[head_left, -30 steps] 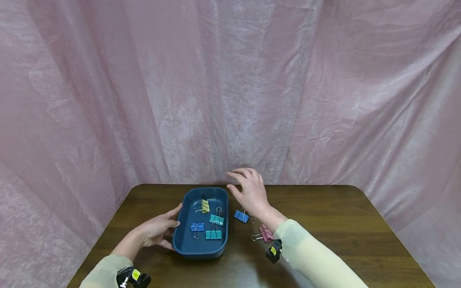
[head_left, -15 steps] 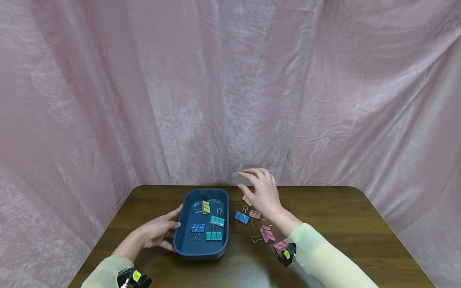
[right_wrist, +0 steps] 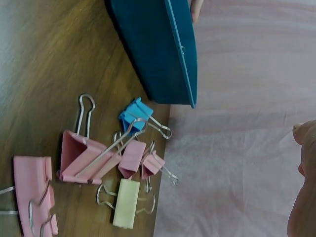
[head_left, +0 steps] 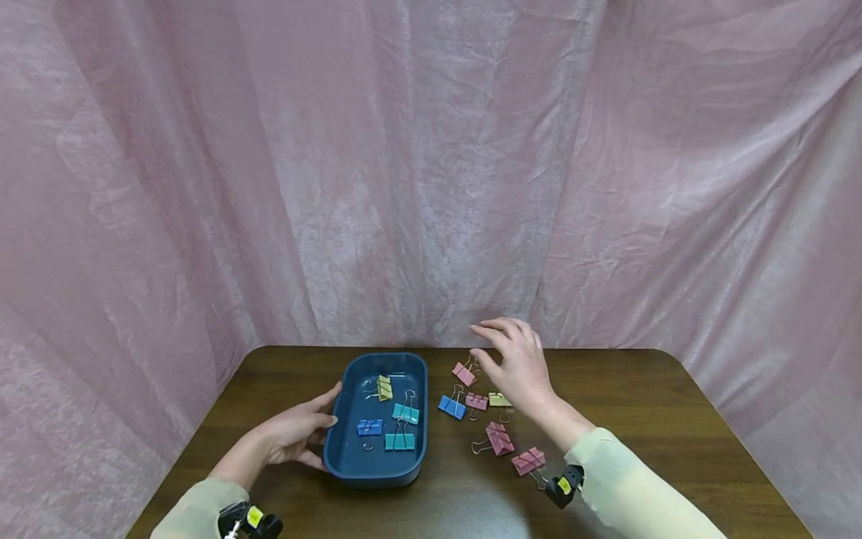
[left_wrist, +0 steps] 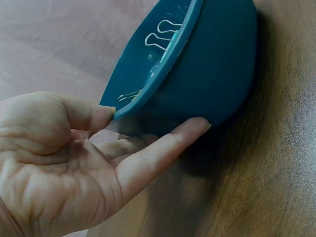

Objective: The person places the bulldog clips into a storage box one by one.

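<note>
My left hand (head_left: pixel 296 433) grips the near-left side of a dark blue plastic tub (head_left: pixel 331 449), with the thumb at the rim and fingers against the outer wall in the left wrist view. Inside lie a yellow binder clip (head_left: pixel 384 388), a blue binder clip (head_left: pixel 369 427) and two teal ones (head_left: pixel 400 442). My right hand (head_left: pixel 518 367) hovers over the table with fingers loosely curved, holding nothing. Beneath and left of it are a pink binder clip (head_left: pixel 464 373), a yellow clip (head_left: pixel 500 400) and a blue clip (head_left: pixel 452 407).
More pink clips, a small one (head_left: pixel 477 402) and two larger ones (head_left: pixel 499 439), lie scattered right of the tub on the brown wooden table (head_left: pixel 626 427). A pink curtain (head_left: pixel 431 187) hangs behind the table's far edge.
My right hand has moved right, away from the tub, uncovering the yellow clip and pink clips on the table. The left hand and the tub stay nearly still.
</note>
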The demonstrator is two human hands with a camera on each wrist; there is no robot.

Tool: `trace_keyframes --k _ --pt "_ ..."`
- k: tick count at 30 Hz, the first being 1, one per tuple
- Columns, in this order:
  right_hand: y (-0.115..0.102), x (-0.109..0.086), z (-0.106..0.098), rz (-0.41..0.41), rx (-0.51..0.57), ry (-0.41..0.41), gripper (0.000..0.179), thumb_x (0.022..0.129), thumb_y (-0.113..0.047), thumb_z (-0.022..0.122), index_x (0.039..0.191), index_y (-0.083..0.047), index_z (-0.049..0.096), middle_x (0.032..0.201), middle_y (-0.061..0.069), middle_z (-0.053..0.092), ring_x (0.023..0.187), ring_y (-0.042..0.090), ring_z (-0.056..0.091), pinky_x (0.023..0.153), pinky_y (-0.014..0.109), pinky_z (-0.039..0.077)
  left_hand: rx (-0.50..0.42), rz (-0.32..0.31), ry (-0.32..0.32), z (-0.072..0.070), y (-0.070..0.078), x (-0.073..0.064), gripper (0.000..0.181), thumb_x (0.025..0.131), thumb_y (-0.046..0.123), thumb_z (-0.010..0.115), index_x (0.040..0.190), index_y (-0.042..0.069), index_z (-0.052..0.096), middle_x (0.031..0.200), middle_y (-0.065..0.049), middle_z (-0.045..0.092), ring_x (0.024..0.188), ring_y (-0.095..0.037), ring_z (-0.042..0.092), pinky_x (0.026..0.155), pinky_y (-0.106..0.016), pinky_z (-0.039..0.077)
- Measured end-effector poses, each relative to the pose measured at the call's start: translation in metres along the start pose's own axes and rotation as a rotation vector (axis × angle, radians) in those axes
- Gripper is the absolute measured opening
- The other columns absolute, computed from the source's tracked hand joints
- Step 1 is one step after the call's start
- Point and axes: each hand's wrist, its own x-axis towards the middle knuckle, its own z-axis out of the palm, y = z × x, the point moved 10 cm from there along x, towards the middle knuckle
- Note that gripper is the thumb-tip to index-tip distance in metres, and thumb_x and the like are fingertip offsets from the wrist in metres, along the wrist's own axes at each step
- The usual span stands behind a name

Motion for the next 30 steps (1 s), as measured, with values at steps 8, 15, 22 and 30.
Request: trace_keyframes --k 8,15,22,30 --pt "0.010 -0.008 -0.014 -0.011 -0.018 0.028 0.039 0.088 -0.025 0.082 0.125 -0.019 0.074 0.129 0.005 0.066 0.126 0.032 0.049 0.105 0.056 0.035 0.001 -0.002 0.017 -0.002 0.000 0.000 0.070 0.109 0.010 0.040 0.166 0.023 0.001 0.144 -0.036 0.043 0.112 -0.044 0.063 0.075 -0.064 0.058" --pt "0.020 -0.022 -0.025 -0.022 -0.047 0.033 0.039 0.087 -0.025 0.082 0.125 -0.017 0.074 0.127 0.005 0.066 0.125 0.034 0.050 0.102 0.057 0.036 0.003 0.001 0.020 -0.002 -0.001 0.001 0.070 0.109 0.010 0.040 0.166 0.023 0.002 0.145 -0.037 0.041 0.112 -0.044 0.064 0.075 -0.063 0.058" --pt "0.031 -0.034 -0.039 -0.025 -0.058 0.042 0.041 0.085 -0.023 0.084 0.125 -0.018 0.074 0.127 0.006 0.066 0.125 0.034 0.050 0.101 0.057 0.035 0.002 -0.002 0.020 -0.002 -0.001 0.000 0.070 0.109 0.010 0.040 0.166 0.023 0.001 0.143 -0.036 0.043 0.111 -0.043 0.064 0.075 -0.063 0.058" --pt "0.040 -0.048 -0.058 -0.039 -0.064 0.062 0.043 0.081 -0.016 0.086 0.122 -0.014 0.075 0.125 0.007 0.067 0.123 0.035 0.050 0.096 0.055 0.036 0.011 -0.006 0.025 -0.002 0.000 0.001 0.071 0.108 0.010 0.042 0.166 0.022 0.002 0.143 -0.036 0.042 0.110 -0.043 0.064 0.075 -0.063 0.058"
